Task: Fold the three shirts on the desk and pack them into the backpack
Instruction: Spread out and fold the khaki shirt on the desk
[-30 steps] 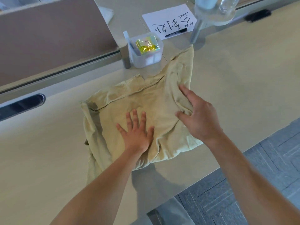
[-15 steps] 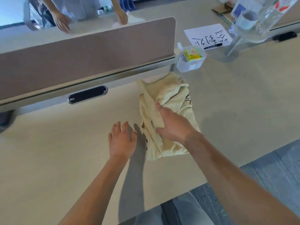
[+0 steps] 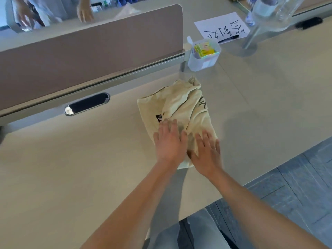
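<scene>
I find one shirt (image 3: 181, 115), pale yellow-beige, lying folded into a rough bundle on the desk (image 3: 89, 168), toward the near edge and right of centre in my head view. Its folds are loose and uneven; a small dark label (image 3: 159, 118) shows on the left part, and a dark printed mark sits near the right edge (I cannot read it). Both of my hands rest flat on the near end of the bundle. The left hand (image 3: 169, 141) lies palm down with fingers straight and slightly apart, fingertips just short of the label. The right hand (image 3: 206, 151) lies palm down beside it, fingers straight and spread, covering the near right corner of the shirt. The two hands are just beside each other, thumbs close; neither clamps the cloth. The picture is somewhat blurred at the fingertips, so finer contact cannot be confirmed. Beyond the shirt, near its far tip, stands a translucent cup (image 3: 203, 56) holding yellow items. Behind that lies a sheet of paper (image 3: 221, 26) with handwritten characters, and a black marker (image 3: 228, 39) rests on its near edge. A brown divider (image 3: 89, 54) runs along the far side of the desk at left, with a dark oval cable slot (image 3: 87, 104) below it. Clear bottles (image 3: 265, 6) stand at the far right. Past the divider, another person's hand (image 3: 84, 12) is partly visible. Grey floor tiles (image 3: 296, 186) show beyond the near right edge of the desk.
</scene>
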`<act>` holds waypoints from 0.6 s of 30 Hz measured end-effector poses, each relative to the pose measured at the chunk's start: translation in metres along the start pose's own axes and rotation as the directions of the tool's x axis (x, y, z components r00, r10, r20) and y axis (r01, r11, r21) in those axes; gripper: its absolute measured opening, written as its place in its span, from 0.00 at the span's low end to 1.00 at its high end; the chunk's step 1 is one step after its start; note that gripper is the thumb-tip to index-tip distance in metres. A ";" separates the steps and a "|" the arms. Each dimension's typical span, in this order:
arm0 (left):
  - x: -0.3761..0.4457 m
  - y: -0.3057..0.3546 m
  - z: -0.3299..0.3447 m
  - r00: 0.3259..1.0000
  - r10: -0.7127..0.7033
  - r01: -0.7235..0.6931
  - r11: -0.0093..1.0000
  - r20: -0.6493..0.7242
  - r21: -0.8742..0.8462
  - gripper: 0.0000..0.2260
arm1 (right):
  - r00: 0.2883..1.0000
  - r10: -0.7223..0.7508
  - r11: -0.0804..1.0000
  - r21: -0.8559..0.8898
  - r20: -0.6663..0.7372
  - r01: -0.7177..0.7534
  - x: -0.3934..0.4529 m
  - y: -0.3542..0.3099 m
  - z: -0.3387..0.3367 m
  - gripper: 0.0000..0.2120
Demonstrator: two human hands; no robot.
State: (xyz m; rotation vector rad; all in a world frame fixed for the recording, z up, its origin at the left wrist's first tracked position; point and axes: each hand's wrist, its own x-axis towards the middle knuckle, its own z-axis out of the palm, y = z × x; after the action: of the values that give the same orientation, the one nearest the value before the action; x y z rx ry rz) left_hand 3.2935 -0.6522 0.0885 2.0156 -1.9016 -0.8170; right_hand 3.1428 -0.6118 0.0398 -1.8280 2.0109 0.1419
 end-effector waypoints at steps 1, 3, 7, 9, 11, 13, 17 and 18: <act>0.005 0.005 0.013 0.999 -0.012 0.011 0.999 0.036 0.034 0.25 | 0.999 -0.032 0.999 -0.039 0.018 0.033 -0.004 0.001 0.008 0.39; 0.012 0.001 0.039 0.992 -0.082 0.072 0.992 0.098 0.099 0.25 | 0.993 -0.112 0.993 -0.024 0.022 0.112 -0.009 0.008 0.017 0.36; 0.009 -0.036 0.076 0.992 -0.100 0.078 0.963 0.074 0.257 0.27 | 0.982 -0.144 0.951 0.258 -0.121 0.171 0.000 0.044 0.004 0.23; 0.005 -0.047 0.085 0.998 -0.068 0.059 0.950 0.018 0.306 0.27 | 0.969 -0.152 0.945 0.259 -0.194 0.200 0.018 0.060 -0.003 0.22; 0.004 -0.049 0.091 0.998 -0.056 0.056 0.936 -0.011 0.347 0.27 | 0.952 -0.199 0.946 0.210 -0.235 0.249 0.048 0.063 -0.010 0.24; 0.005 -0.048 0.093 0.998 -0.048 0.057 0.929 -0.035 0.366 0.27 | 0.932 -0.272 0.933 0.172 -0.239 0.316 0.082 0.055 -0.020 0.26; 0.003 -0.050 0.097 0.997 -0.033 0.056 0.922 -0.067 0.384 0.28 | 0.893 -0.412 0.902 0.057 -0.183 0.428 0.154 0.017 -0.036 0.29; 0.003 -0.051 0.098 0.997 -0.027 0.053 0.922 -0.073 0.383 0.28 | 0.882 -0.442 0.892 0.022 -0.164 0.451 0.172 0.007 -0.035 0.29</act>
State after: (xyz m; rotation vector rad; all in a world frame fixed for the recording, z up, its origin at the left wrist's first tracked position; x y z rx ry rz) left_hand 3.2817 -0.6303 -0.0190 2.2741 -2.1199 -0.3963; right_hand 3.1191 -0.7829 0.0069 -2.2672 1.6044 -0.2006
